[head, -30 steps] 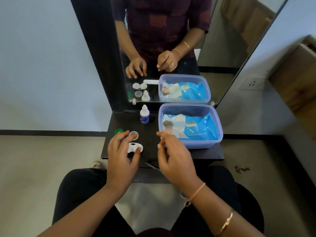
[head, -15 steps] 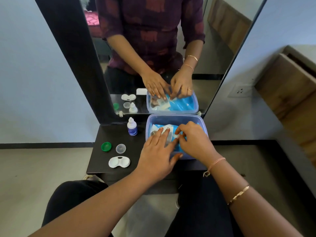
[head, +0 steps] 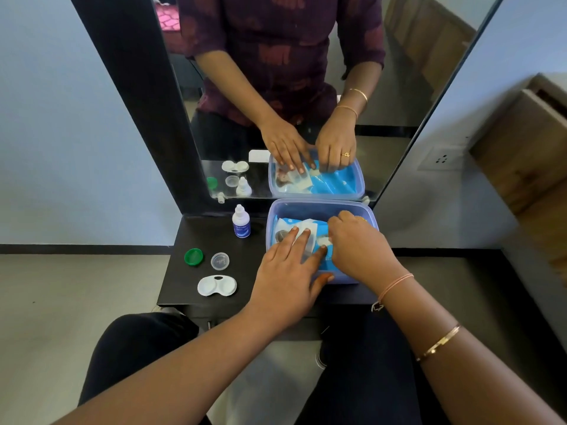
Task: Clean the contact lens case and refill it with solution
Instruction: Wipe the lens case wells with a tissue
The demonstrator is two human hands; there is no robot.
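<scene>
On a black shelf below a mirror, the open white lens case lies untouched at nine o'clock from the left hand. That hand presses flat, fingers straight, on a wipes pack inside the blue tub. The right hand curls beside it at three o'clock; I cannot tell what it grips.

A black shelf carries a blue tub, where both hands are at work. Just left of them stands a bottle. Farther left lie a green cap and a clear cap, close together, with the open white case nearer the person.
</scene>
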